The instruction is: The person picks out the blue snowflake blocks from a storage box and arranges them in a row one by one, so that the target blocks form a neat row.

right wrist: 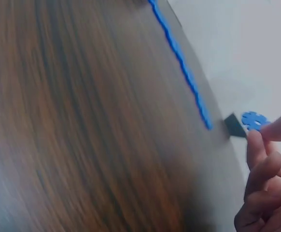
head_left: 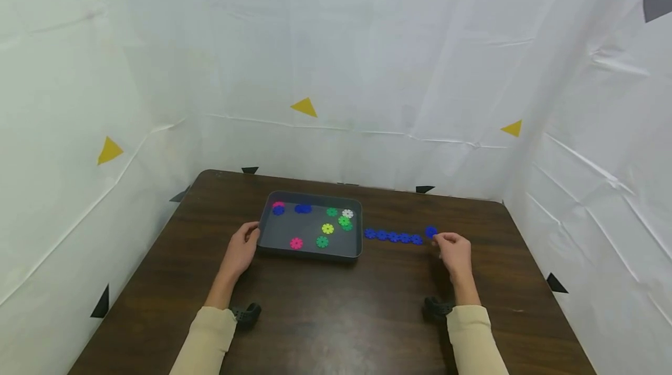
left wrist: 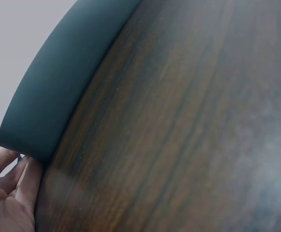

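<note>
Blue notched disc (head_left: pixel 431 231): pinched between thumb and fingertips of the right hand (head_left: pixel 454 251), at that hand's far side, clear of the table (head_left: pixel 336 311). Row of five blue discs (head_left: pixel 393 237) lies on the table to the left of the right hand; held disc is just beyond the row's nearer end, not touching it. Left hand (head_left: pixel 241 249), well apart from the right, grips the side of a dark tray (head_left: pixel 280 229), thumb low, a finger at the rim. Tray sits between the hands, nearer the left. Inside, right of the left hand: loose discs, incl. pink disc (head_left: pixel 296 244), yellow disc (head_left: pixel 328 228), white disc (head_left: pixel 347 213), several green and blue.
</note>
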The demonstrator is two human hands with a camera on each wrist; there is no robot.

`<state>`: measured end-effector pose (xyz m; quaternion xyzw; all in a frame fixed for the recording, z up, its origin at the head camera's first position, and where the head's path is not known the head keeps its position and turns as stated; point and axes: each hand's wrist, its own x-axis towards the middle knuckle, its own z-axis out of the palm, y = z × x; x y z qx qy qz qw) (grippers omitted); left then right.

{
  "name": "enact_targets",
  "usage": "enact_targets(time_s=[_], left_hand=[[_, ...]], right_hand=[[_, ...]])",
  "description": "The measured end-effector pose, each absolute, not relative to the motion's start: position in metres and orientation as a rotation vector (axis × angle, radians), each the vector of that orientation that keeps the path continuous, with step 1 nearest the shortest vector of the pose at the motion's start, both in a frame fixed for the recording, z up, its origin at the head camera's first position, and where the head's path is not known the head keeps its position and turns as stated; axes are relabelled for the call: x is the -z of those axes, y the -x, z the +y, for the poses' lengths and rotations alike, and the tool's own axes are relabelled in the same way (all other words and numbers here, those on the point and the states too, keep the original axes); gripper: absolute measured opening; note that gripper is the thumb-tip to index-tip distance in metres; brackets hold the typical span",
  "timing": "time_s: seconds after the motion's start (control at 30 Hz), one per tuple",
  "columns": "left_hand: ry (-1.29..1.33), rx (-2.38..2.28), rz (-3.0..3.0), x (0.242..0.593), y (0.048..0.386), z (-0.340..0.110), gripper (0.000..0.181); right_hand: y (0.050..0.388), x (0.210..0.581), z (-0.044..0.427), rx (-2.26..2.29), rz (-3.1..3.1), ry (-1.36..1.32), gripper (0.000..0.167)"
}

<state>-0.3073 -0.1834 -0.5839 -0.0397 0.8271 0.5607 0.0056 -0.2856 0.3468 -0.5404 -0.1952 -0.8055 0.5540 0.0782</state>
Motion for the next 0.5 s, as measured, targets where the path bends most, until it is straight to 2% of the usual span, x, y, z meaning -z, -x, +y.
enact_targets(time_s=[0.23,0.5], left_hand=[[0.121,-1.756,2.599,0.584,0.307,-0.184,0.049],[0.097,-1.775,2.583,0.587,0.308,-0.184,0.048]], right_hand=[[0.290,0.543,0.365,-1.802,-2.530,0.685,0.041],[0.295,0.534,0.374,-1.839,-2.666,0.692,0.037]])
